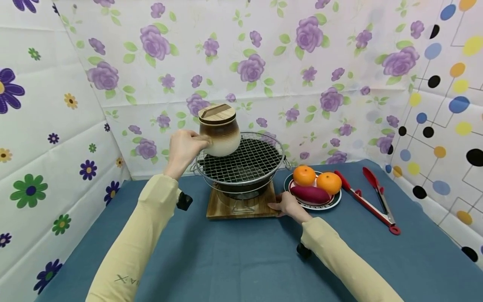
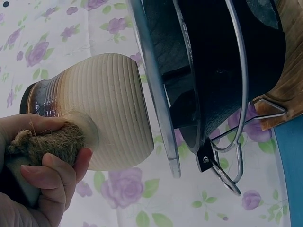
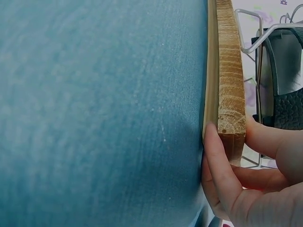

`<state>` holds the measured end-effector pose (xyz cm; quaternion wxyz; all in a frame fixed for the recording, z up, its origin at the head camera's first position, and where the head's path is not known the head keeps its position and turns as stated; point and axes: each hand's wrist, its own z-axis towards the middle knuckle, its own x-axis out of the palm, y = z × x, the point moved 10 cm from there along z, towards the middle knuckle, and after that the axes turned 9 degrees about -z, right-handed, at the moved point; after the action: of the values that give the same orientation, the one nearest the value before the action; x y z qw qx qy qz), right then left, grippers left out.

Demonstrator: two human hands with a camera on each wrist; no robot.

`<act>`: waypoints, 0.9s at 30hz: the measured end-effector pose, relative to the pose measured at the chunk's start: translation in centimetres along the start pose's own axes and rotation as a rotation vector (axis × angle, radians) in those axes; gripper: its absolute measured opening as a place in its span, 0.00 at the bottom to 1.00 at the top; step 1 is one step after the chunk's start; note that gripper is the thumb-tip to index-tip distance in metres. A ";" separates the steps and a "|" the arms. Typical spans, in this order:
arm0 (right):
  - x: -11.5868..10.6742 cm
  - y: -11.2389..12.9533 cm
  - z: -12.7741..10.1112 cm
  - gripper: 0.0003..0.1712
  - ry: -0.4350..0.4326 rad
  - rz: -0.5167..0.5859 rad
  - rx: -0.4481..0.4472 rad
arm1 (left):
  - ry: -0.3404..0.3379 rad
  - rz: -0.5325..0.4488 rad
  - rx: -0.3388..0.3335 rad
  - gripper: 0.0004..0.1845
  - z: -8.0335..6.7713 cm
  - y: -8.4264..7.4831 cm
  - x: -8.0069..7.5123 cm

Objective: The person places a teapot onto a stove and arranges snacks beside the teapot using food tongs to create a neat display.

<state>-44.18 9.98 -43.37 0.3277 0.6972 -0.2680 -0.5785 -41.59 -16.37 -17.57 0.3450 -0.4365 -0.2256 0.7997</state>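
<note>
My left hand (image 1: pixel 185 150) grips the twine-wrapped side handle (image 2: pixel 61 142) of a brown-and-cream ceramic teapot (image 1: pixel 223 140). A wooden lid (image 1: pixel 217 112) tops the pot, which is upright over the left part of a round wire grill rack (image 1: pixel 250 161). In the left wrist view, a narrow gap shows between the pot's base and the rack's rim. Under the rack is a black stove (image 2: pixel 222 61) on a square wooden board (image 1: pixel 264 205). At the board's front right corner, my right hand (image 1: pixel 289 207) pinches the edge, thumb above and fingers below.
Right of the board, a plate (image 1: pixel 337 201) bears two oranges (image 1: pixel 329 183) and a purple sweet potato (image 1: pixel 310 194). Red-tipped tongs (image 1: pixel 371 205) lie spread farther right. Patterned cloth walls enclose the blue tablecloth (image 1: pixel 226 260) at the back and sides.
</note>
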 end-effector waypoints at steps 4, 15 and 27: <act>0.0 0.1 -0.1 0.15 -0.002 -0.004 -0.002 | 0.002 -0.007 -0.016 0.08 -0.1 0.3 0.2; 0.2 0.1 -0.2 0.14 0.003 0.006 -0.011 | 0.018 -0.003 0.000 0.08 0.0 0.2 0.8; 0.0 0.1 -0.2 0.14 0.006 -0.002 -0.003 | 0.023 -0.026 -0.023 0.09 0.2 0.4 1.1</act>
<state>-43.97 9.93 -43.24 0.3289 0.6988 -0.2656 -0.5770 -42.29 -15.80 -18.30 0.3527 -0.4468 -0.2364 0.7874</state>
